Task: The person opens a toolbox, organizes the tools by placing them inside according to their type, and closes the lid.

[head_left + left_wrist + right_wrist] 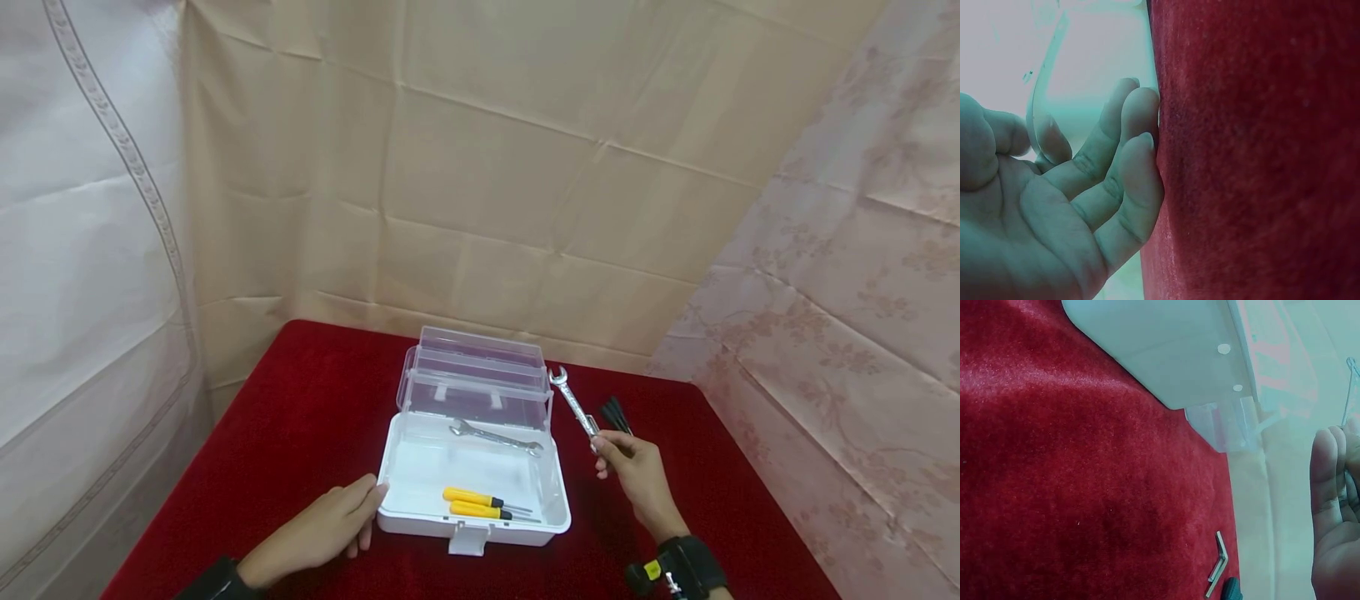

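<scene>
An open white toolbox with its clear lid tipped back sits on the red cloth. Inside it lie a silver wrench at the back and two yellow-handled screwdrivers near the front. My left hand pinches the box's left rim near the front corner, thumb and index finger either side of the wall; its other fingers hang beside the box, close to the cloth. Right of the box, my right hand holds a second wrench by one end, its open jaw pointing up and away.
Black-handled tools lie on the cloth beyond my right hand. Near them are bent metal hex keys. The red-covered table ends at a beige curtain behind, with pale cloth walls on both sides.
</scene>
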{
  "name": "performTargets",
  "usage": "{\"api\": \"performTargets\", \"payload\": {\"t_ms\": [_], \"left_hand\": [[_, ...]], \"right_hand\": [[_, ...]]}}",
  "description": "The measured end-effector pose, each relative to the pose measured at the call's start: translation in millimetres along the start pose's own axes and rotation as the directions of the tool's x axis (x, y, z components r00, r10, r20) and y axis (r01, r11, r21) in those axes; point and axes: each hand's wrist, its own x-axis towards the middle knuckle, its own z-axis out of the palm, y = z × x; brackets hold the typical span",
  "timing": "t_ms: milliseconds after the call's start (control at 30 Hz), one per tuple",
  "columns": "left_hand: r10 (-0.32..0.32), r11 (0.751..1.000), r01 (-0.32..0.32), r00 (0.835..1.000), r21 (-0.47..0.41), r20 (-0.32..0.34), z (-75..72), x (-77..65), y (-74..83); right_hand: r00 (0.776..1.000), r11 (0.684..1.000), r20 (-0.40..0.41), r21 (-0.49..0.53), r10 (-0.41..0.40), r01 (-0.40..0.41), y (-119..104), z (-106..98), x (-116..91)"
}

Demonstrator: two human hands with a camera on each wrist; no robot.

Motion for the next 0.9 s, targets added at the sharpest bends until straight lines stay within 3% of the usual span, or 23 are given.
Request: {"api": "performTargets", "payload": {"t_ms": [900], "left_hand": [[0.000,1.000,0.000,1.000,0.007,0.000,-0.6,-1.0,3.1]], "right_hand": [[0.997,0.998,0.050,0.013,-0.058,0.058,-1.8,10.9,-0.4]]}}
